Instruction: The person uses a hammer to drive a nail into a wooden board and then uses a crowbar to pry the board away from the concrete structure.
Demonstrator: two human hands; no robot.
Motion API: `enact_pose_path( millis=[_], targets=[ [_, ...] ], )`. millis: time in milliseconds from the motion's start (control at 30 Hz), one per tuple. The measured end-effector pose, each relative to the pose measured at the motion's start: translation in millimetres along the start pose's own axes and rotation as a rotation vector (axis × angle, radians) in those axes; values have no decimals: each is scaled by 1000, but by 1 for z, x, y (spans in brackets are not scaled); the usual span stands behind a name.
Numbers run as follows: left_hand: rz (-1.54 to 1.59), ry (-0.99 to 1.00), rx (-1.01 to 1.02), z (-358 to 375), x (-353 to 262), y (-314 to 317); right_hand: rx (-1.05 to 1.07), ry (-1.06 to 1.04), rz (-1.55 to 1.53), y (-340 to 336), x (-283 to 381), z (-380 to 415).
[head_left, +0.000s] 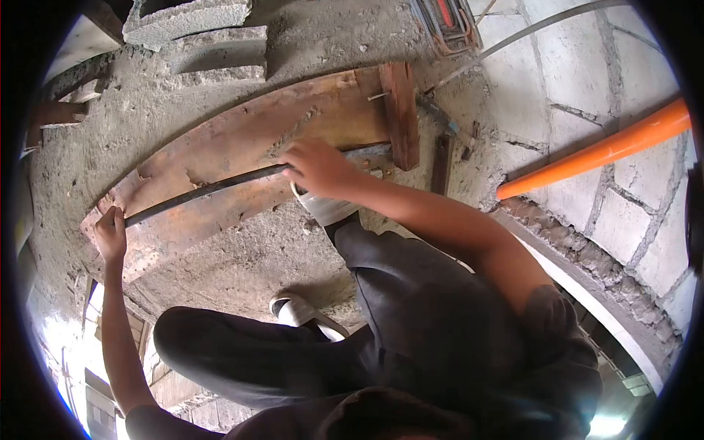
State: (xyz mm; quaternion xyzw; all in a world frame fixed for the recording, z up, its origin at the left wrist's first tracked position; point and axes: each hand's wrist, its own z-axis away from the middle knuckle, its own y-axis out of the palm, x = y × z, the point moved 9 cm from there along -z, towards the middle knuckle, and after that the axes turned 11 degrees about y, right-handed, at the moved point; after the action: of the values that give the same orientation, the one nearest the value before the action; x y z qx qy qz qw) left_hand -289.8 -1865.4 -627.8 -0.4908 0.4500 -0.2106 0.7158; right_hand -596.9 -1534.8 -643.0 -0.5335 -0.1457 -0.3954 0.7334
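Note:
A long dark rod (209,191) lies across a worn reddish-brown wooden board (242,125) on the ground. My left hand (111,233) is closed on the rod's left end, over the board's left part. Near the rod's right end, my right hand (319,169) has its fingers bent together, just above my shoe; its fingertips are slightly blurred, and the rod runs to them. A short wooden block (400,116) crosses the board's right end, with a nail sticking out of its left side.
Concrete blocks (220,55) stand at the upper left. Bent metal rods (447,29) lie at the top. An orange pipe (594,150) leans along the block wall (572,73) at the right. A tool (447,121) lies beside the wooden block. My shoes (297,312) are on the ground.

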Motion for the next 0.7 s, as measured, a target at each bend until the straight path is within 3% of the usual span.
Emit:
enact_pose_path(
  millis=[67, 167, 233, 367, 400, 467, 500, 700],
  targets=[
    [-19, 69, -130, 3, -1, -1, -147, 22, 72, -18, -18, 20],
    [-65, 62, -23, 6, 6, 4, -240, 100, 179, -41, -46, 52],
    [-49, 48, 9, 1, -1, -5, -469, 87, 331, -75, -47, 83],
    [-159, 25, -10, -12, -40, -59, -737, 507, 301, -127, -107, 142],
    [-169, 27, -19, -11, -46, -69, -748, 499, 295, -125, -128, 150],
    [-167, 60, 4, -4, -58, -72, -604, 737, 28, -113, -160, 161],
    [-161, 42, 47, 3, -57, -69, -403, 735, -133, -98, -170, 167],
    [-66, -48, 60, 53, -16, -9, -501, 726, -61, -84, -204, 180]
  ],
)
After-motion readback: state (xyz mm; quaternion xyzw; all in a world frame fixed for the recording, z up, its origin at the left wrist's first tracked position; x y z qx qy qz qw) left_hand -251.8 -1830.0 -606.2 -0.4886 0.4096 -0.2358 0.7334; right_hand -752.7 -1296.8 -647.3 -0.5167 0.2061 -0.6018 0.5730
